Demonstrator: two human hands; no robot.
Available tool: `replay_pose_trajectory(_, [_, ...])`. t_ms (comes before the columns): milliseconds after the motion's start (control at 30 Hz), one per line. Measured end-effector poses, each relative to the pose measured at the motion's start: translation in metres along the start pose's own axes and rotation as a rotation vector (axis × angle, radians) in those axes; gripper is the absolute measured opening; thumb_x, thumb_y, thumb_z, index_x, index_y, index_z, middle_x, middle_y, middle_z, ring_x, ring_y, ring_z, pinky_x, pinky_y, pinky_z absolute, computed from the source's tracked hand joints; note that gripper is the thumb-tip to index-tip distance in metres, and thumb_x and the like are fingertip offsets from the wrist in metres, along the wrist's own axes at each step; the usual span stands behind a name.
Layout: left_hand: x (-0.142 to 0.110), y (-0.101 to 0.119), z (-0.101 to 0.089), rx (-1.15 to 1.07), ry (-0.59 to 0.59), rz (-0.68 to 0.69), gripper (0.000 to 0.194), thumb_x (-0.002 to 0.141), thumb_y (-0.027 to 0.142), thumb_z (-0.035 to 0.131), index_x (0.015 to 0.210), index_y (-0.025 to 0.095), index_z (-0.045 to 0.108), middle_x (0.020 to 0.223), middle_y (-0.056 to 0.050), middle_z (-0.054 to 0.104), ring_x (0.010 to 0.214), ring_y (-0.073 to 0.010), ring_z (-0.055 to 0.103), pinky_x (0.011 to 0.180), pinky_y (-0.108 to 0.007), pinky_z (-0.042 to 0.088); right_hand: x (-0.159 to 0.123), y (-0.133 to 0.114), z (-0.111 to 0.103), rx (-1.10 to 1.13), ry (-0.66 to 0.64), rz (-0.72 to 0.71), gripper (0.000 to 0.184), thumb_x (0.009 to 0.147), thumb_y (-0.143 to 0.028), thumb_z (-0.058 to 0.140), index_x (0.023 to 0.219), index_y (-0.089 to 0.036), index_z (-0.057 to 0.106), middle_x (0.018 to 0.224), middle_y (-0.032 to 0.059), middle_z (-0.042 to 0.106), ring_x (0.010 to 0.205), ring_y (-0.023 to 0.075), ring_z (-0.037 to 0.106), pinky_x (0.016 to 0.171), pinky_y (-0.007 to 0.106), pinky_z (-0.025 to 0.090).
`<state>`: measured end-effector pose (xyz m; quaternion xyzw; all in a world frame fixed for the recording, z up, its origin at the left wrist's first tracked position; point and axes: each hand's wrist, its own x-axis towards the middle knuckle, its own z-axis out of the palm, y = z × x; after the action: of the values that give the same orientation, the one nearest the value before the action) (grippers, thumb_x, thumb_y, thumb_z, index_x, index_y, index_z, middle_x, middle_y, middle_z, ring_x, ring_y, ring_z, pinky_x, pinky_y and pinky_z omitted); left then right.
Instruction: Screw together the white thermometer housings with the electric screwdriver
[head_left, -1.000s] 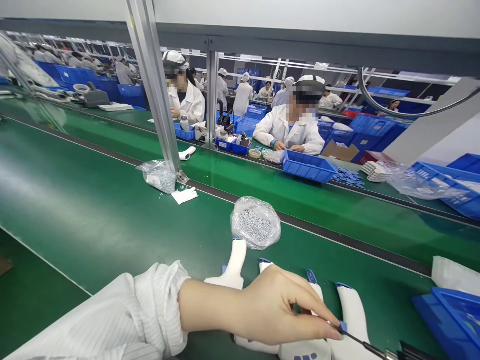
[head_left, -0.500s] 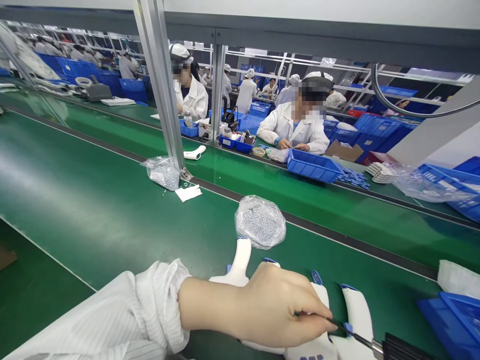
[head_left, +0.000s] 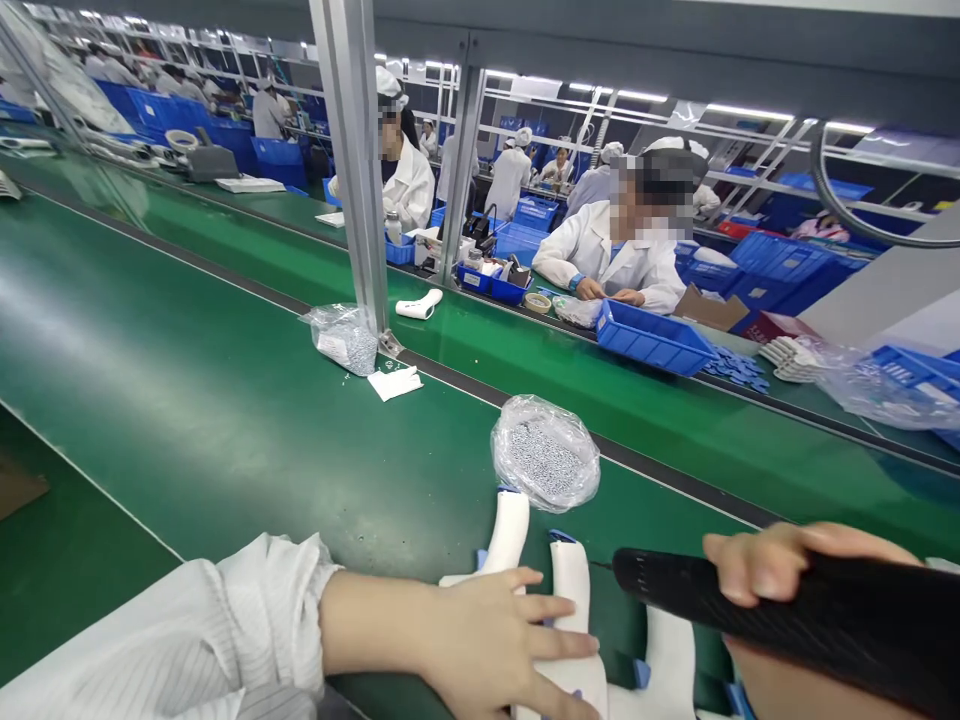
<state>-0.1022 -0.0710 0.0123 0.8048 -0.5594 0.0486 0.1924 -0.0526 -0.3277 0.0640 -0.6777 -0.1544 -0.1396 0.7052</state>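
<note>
My left hand (head_left: 480, 640) lies flat with fingers spread on a white gun-shaped device (head_left: 574, 610) at the near edge of the green belt (head_left: 225, 400). A second white device (head_left: 507, 530) stands just left of it, a third (head_left: 670, 660) to the right. My right hand (head_left: 780, 570) grips a black electric screwdriver (head_left: 757, 610), held level, its thin bit pointing left toward the white devices. A clear bag of small screws (head_left: 545, 452) sits just beyond them.
Another bag of small parts (head_left: 343, 335) and a white slip (head_left: 395, 383) lie by an aluminium post (head_left: 360, 170). A white device (head_left: 420, 305) rests on the far belt. Across it, people in white coats sit among blue bins (head_left: 652, 340).
My left hand let go of the screwdriver bit it was pinching and flattened on the white device. My right hand with the black screwdriver came up into view from the lower right.
</note>
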Motion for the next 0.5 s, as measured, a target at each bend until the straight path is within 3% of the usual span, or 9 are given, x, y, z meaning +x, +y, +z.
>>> replay_pose_trajectory(100, [0.001,0.009,-0.001,0.086,-0.042,-0.009,0.04,0.079,0.039,0.047,0.117,0.028,0.055,0.128,-0.004,0.049,0.115,-0.0273,0.047,0.083,-0.039,0.044,0.011,-0.006,0.036,-0.031,-0.083,0.053,0.067,0.053,-0.082,0.07,0.091,-0.028,0.057,0.063,0.002,0.033,0.047,0.0242,0.038,0.04,0.033,0.037])
replay_pose_trajectory(233, [0.004,0.008,0.003,0.085,-0.039,-0.001,0.039,0.078,0.037,0.046,0.113,0.027,0.058,0.126,-0.003,0.051,0.114,-0.027,0.047,0.081,-0.037,0.044,0.017,-0.008,0.077,0.067,-0.144,0.002,0.072,0.063,-0.092,0.053,0.094,-0.027,0.059,0.065,0.0035,0.038,0.049,0.0218,0.036,0.045,0.032,0.037])
replay_pose_trajectory(333, [0.004,0.005,0.009,0.06,-0.03,0.0,0.038,0.076,0.037,0.048,0.11,0.027,0.06,0.126,-0.003,0.05,0.115,-0.0277,0.046,0.081,-0.037,0.043,0.016,-0.005,0.09,0.11,-0.207,-0.011,0.072,0.068,-0.092,0.048,0.095,-0.026,0.058,0.066,0.0033,0.04,0.049,0.0198,0.034,0.048,0.031,0.037])
replay_pose_trajectory(500, [0.005,0.005,0.014,0.014,-0.048,-0.009,0.035,0.076,0.041,0.046,0.103,0.026,0.064,0.128,-0.002,0.049,0.116,-0.0274,0.046,0.082,-0.036,0.042,0.016,0.003,0.093,0.095,-0.276,0.041,0.073,0.066,-0.092,0.049,0.096,-0.026,0.057,0.065,0.0039,0.042,0.051,0.0208,0.038,0.049,0.03,0.038])
